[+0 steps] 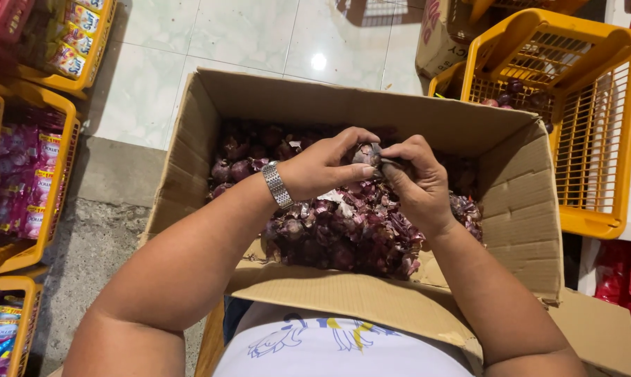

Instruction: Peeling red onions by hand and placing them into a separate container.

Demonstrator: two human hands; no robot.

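An open cardboard box sits in front of me, holding several small purple-red onions and a heap of loose dry skins. Over the middle of the box, my left hand, with a metal watch on its wrist, and my right hand both pinch one small onion between their fingertips. A strip of dark skin hangs from the onion under my right thumb.
A yellow plastic basket with a few onions inside stands at the right of the box. Yellow baskets of bright sachet packets line the left side. Another cardboard box is behind. Pale floor tiles lie beyond.
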